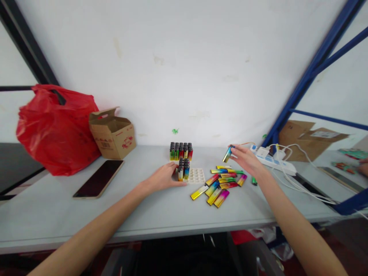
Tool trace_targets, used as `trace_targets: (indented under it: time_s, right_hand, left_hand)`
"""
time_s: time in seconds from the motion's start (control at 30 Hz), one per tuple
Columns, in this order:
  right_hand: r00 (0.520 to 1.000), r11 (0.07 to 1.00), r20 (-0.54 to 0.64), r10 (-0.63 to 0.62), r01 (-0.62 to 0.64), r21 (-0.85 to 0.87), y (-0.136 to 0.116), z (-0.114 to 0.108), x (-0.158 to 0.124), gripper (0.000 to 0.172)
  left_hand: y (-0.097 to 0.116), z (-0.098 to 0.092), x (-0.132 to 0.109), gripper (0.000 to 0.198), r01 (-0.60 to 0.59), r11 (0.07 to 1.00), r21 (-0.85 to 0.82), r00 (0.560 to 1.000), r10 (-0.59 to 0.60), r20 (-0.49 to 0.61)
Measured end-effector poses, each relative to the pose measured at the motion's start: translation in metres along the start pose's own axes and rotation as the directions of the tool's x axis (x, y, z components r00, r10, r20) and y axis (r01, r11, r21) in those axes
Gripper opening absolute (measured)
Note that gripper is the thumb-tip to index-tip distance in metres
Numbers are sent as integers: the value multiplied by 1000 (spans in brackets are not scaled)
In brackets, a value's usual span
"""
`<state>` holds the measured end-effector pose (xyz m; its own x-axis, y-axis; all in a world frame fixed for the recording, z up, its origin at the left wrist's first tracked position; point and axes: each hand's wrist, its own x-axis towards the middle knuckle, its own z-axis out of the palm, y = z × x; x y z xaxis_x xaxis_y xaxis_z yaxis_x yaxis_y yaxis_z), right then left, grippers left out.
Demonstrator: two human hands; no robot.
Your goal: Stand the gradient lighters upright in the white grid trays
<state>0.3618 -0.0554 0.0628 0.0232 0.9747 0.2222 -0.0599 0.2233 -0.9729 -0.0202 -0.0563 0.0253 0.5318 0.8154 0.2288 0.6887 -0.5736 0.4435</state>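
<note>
A white tray (197, 175) with round slots lies mid-table, several upright lighters (183, 170) filling its left part. My left hand (163, 177) rests at the tray's left side, thumb and fingers apart around its front and left edges, holding nothing visible. Between the fingertips of my right hand (244, 158) is a blue and gold lighter (227, 154), tilted, above the table. Below it lies a loose pile of colourful lighters (220, 184). Behind the tray stands a block of upright lighters (181, 152) with black tops.
At the left are a red plastic bag (57, 130), an open cardboard box (115, 138) and a phone (99, 179). A power strip (276, 163) with white cables lies right, beside a blue frame (304, 78). Another person's hand (363, 167) shows at the far right.
</note>
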Motion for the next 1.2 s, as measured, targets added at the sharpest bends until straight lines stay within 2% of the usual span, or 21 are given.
trace_targets:
  time_s: [0.07, 0.13, 0.2, 0.3, 0.4, 0.53, 0.67, 0.83, 0.97, 1.1, 1.2]
  right_hand:
    - [1000, 985, -4, -1, 1, 174, -12, 27, 5, 46]
    - [998, 957, 55, -9, -7, 290, -22, 55, 9, 43]
    - [990, 943, 142, -11, -37, 331, -27, 81, 12, 43]
    - [976, 972, 216, -12, -40, 232, -15, 111, 14, 46]
    - [984, 999, 176, -37, 42, -22, 13, 129, 10, 52]
    - [973, 912, 161, -168, 215, -348, 42, 137, -1, 62]
    - [967, 838, 124, -222, 255, -483, 48, 139, -8, 59]
    - [964, 839, 112, -240, 264, -476, 46, 141, -10, 50]
    - [960, 835, 146, -240, 280, -473, 46, 140, -11, 54]
    - [957, 874, 248, -152, 247, -418, 42, 135, -13, 55]
    - [914, 818, 343, -217, 362, -447, 36, 132, -13, 55]
  left_hand:
    - [-1, 0, 0, 63, -8, 1000, -5, 1000, 8, -3]
    - [-2, 1, 0, 64, -13, 1000, -7, 1000, 13, 0]
    - [-3, 2, 0, 64, -23, 1000, -11, 1000, 23, -1]
    - [-5, 3, -1, 66, -33, 999, 3, 999, 33, -7]
    - [-6, 4, -1, 66, -34, 999, 33, 999, 34, -8]
    - [-5, 4, 0, 63, -19, 997, 70, 1000, 20, -17]
    - [-4, 3, 1, 63, -9, 996, 92, 1000, 10, -12]
    - [-5, 4, 1, 66, 7, 998, 57, 1000, -5, -29]
    - [-4, 4, 1, 67, 10, 998, 57, 999, -8, -35]
    - [-1, 2, 1, 64, 10, 997, 81, 1000, -9, -23]
    - [0, 2, 1, 64, 9, 996, 86, 1000, -7, -15]
